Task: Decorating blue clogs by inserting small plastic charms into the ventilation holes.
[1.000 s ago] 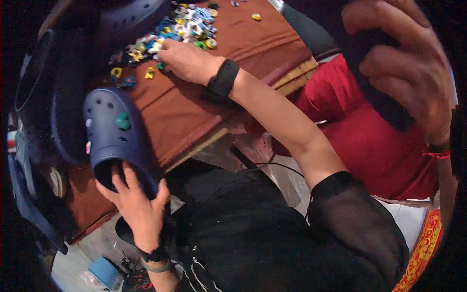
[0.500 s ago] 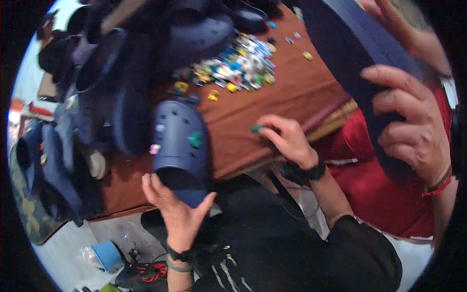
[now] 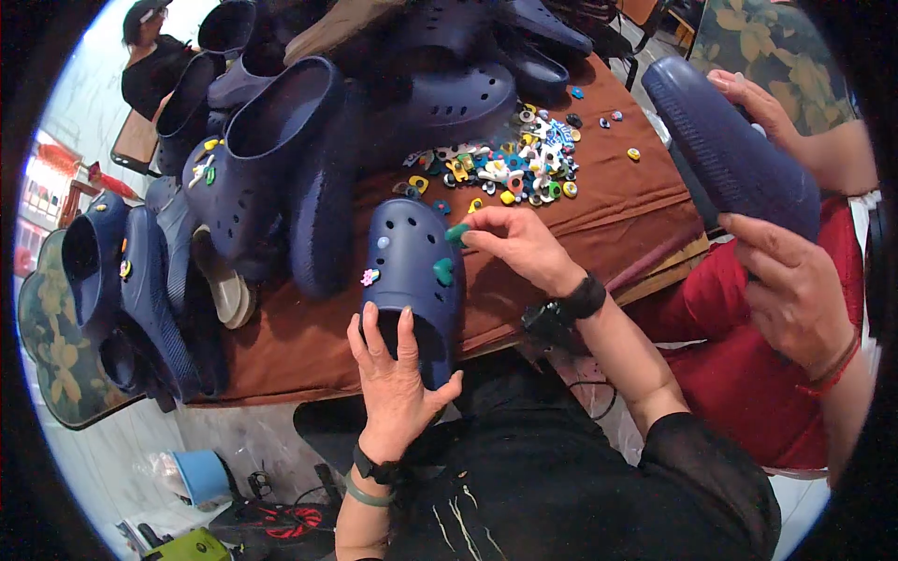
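Observation:
A navy blue clog point(image 3: 408, 260) with holes lies on the brown tablecloth, toe pointing away from me. A green heart-like charm point(image 3: 442, 272), a pink flower-shaped charm point(image 3: 370, 277) and a small pale blue one point(image 3: 383, 243) sit on its upper. My left hand point(image 3: 400, 383) grips the clog at its opening, fingertips over the near edge of the upper and thumb at the right side. Between thumb and forefinger, my right hand point(image 3: 520, 245) pinches a green charm point(image 3: 456, 234) beside the clog's upper right side, close to the holes; its exact shape is partly hidden.
Beyond the clog lies a pile of colourful charms point(image 3: 524, 159). Many navy clogs point(image 3: 281, 122) are heaped at the left and back of the brown cloth point(image 3: 271, 360). At the right, a co-worker's hands point(image 3: 800, 299) hold another navy clog point(image 3: 739, 150). A blue bin point(image 3: 201, 477) stands below left.
My right hand has moved left with the green charm, up to the clog's side. The whole view has shifted and sharpened. The co-worker's clog appears farther from me and turned.

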`<control>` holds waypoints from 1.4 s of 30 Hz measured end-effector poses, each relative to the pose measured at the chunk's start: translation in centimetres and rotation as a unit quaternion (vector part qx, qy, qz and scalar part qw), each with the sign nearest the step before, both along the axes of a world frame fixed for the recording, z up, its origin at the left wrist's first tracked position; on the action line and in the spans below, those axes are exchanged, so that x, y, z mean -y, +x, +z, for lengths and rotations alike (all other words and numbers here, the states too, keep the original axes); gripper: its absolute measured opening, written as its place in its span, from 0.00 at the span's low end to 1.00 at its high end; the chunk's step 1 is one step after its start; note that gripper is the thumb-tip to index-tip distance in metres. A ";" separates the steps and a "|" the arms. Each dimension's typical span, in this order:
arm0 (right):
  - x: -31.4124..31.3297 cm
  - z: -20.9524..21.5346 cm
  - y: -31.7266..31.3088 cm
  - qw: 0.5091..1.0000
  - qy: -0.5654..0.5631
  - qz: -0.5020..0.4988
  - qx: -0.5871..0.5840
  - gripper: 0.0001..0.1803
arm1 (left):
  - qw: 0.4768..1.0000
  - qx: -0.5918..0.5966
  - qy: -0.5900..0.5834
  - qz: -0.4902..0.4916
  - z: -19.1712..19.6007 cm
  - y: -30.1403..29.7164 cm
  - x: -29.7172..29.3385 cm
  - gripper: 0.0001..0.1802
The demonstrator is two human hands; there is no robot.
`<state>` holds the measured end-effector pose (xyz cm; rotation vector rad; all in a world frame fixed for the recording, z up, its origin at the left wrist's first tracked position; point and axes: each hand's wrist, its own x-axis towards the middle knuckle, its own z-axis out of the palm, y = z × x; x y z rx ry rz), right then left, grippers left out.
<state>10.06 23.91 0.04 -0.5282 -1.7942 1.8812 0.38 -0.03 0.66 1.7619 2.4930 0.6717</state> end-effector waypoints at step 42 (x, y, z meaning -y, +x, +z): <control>-6.6 -4.8 -8.0 0.670 0.682 -0.082 0.283 0.10 | 0.999 0.025 -0.027 -0.034 0.5 -0.4 0.7 0.63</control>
